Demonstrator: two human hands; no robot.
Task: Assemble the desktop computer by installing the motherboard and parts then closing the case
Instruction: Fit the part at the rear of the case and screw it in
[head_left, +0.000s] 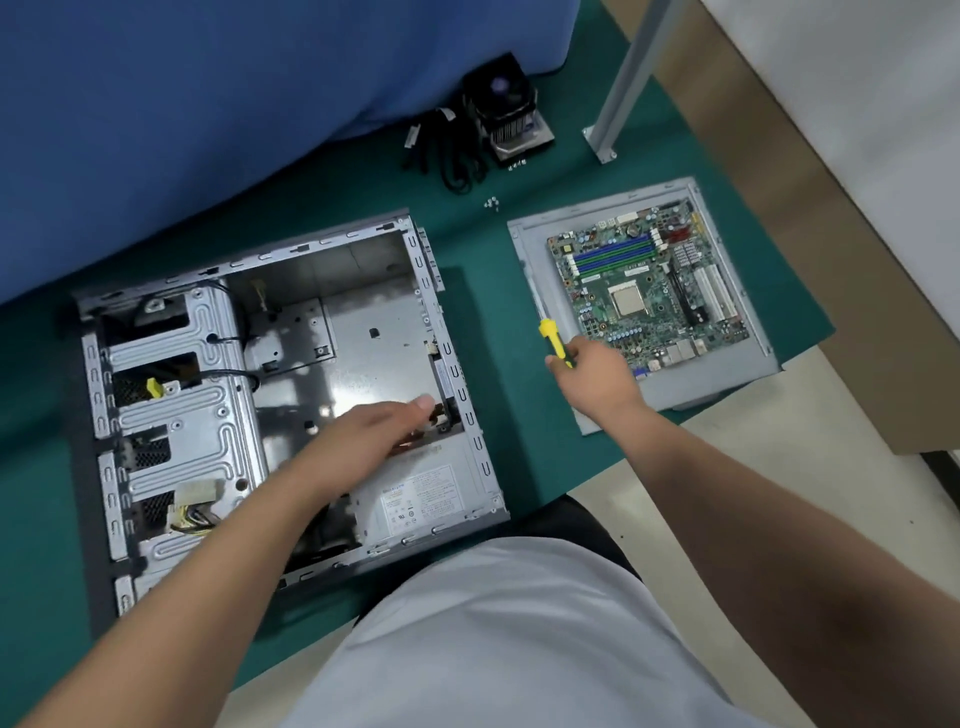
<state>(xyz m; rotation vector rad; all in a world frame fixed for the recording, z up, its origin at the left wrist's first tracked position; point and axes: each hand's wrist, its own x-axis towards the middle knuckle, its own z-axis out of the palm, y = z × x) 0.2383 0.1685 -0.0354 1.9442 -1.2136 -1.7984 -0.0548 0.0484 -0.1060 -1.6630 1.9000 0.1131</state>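
On the green mat (524, 457) lies the open computer case (270, 395) on its side, its bare metal floor facing up, a power supply (415, 504) in its near corner and drive bays along its left side. Right of it, well apart, the grey side panel (550, 312) lies flat with the motherboard (649, 291) resting on it, socket up. At the far edge of the mat sit a cooler with fan (506, 111), a bundle of black cables (447, 150) beside it and a few small screws (491, 202). Both forearms stretch forward from the body. The left hand (374, 431) reaches inside the case near its right wall, palm down, fingers bent downward; whether they hold anything cannot be told. The right hand (597, 374) hovers at the panel's near-left corner, fingers curled round a yellow-handled screwdriver (553, 340) that points away.
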